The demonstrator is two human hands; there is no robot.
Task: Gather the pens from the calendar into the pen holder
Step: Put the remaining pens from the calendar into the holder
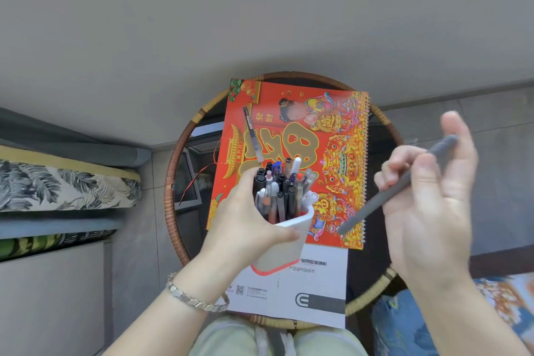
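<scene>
One clear pen (252, 133) lies on the red calendar (341, 153), near its upper left corner, apart from the rest. A grey pen (397, 185) is pinched between thumb and fingertips of my right hand (427, 196), its remaining fingers spread, held above the calendar's spiral edge. My left hand (245, 217) wraps closed around the white pen holder (289, 243), lifted and tilted over the calendar's lower part, already crowded with pens. The calendar rests on a round rattan worktop (173, 182), with a white leaflet (312, 292) at its near edge. Step in hand, as I judge: carrying the grey pen to the holder. Next, its tip must find a gap among the packed pens.
</scene>
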